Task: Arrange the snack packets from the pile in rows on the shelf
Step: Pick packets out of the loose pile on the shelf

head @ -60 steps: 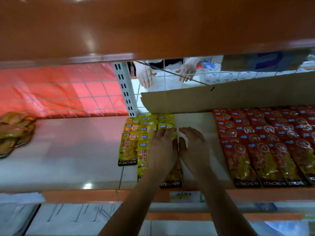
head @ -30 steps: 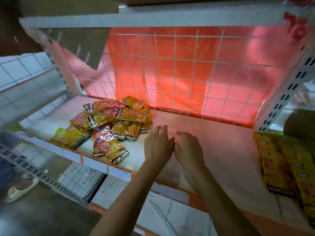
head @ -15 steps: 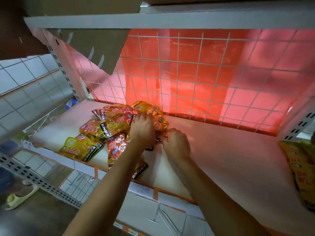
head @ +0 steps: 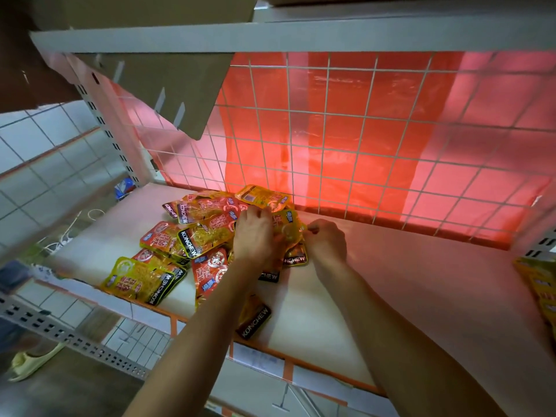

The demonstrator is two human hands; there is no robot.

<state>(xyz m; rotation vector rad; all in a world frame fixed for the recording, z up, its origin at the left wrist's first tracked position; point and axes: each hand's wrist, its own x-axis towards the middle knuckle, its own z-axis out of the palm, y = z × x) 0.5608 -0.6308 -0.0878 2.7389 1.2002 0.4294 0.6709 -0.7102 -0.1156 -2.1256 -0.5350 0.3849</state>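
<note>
The pile of snack packets was heaped at the left end of the white shelf. A yellow packet on top was gripped by the curled left hand and pinched at its edge by the right hand.

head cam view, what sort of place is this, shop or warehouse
Most likely a small shop: a metal display shelf with a slotted upright, a wire grid back panel, and a pile of branded snack packets on it.
</note>
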